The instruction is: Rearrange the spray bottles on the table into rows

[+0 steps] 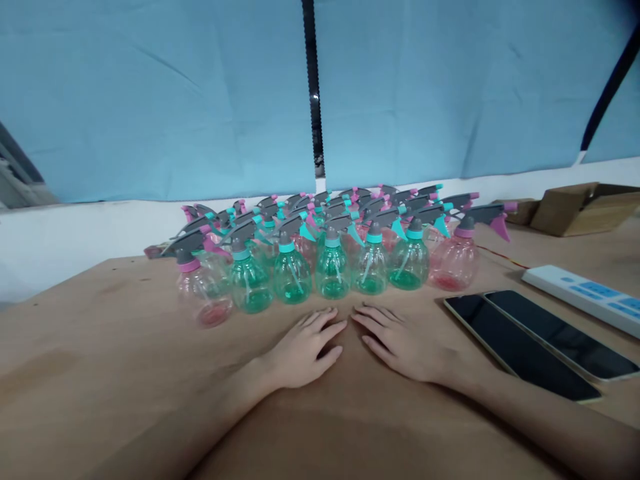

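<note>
My left hand (309, 348) lies flat on the wooden table (125, 373), fingers stretched out and holding nothing. Beside it, a small gap away, my right hand (400, 340) rests palm down with its fingers apart. Just beyond my fingertips several clear spray bottles stand upright in rows, with grey trigger heads. Nearest the hands are green spray bottles, among them a middle one (332, 270) and another (371, 267). A pink spray bottle (203, 293) ends the front row on the left, and a second pink spray bottle (454, 260) ends it on the right. Bottles farther back are partly hidden.
Two dark-screened phones (520, 347) lie side by side at the right. Behind them is a white power strip (590, 293) with a thin cord. An open cardboard box (565, 213) sits at the back right. Blue cloth (200, 100) hangs behind the table.
</note>
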`<state>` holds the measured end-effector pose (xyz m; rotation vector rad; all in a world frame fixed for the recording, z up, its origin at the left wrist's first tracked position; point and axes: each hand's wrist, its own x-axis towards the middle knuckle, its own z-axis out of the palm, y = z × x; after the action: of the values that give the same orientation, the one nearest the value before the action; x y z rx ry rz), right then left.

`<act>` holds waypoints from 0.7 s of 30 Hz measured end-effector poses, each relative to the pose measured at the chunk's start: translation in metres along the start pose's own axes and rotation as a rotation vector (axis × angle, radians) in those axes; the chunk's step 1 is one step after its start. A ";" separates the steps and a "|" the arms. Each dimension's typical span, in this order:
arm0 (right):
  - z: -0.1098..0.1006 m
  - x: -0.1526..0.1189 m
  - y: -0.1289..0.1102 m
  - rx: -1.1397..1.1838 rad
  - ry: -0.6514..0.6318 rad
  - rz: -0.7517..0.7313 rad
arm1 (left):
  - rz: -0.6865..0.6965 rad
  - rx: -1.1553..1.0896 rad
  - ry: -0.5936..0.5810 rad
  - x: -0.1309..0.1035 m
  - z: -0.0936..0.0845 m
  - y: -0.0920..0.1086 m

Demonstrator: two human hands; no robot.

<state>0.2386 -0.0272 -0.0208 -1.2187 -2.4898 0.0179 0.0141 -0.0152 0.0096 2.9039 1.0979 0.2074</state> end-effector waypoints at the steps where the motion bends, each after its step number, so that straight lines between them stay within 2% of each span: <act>1: 0.000 0.000 0.000 -0.003 0.007 -0.002 | 0.012 0.011 0.025 0.000 0.000 0.001; 4: -0.001 0.001 -0.001 -0.012 0.024 -0.022 | 0.080 0.059 0.107 0.006 -0.004 0.006; 7: -0.003 0.001 -0.003 -0.016 0.025 -0.034 | 0.182 0.115 0.295 0.024 -0.023 0.014; 10: -0.005 0.001 -0.004 -0.015 0.011 -0.026 | 0.219 0.153 0.495 0.064 -0.054 0.021; 12: -0.007 0.001 -0.005 -0.007 0.006 -0.024 | 0.180 0.201 0.561 0.099 -0.075 0.024; 14: -0.009 0.001 -0.005 0.002 -0.004 -0.028 | 0.122 0.270 0.520 0.135 -0.093 0.023; 17: -0.012 0.001 -0.006 0.009 -0.018 -0.025 | 0.025 0.326 0.361 0.177 -0.107 0.020; 19: -0.013 0.001 -0.006 0.015 -0.011 -0.016 | 0.003 0.336 0.292 0.193 -0.110 0.018; 21: -0.013 0.002 -0.007 0.022 0.000 -0.009 | 0.019 0.350 0.262 0.199 -0.111 0.019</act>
<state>0.2370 -0.0320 -0.0074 -1.1989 -2.4880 0.0425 0.1593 0.1003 0.1438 3.2693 1.2573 0.4512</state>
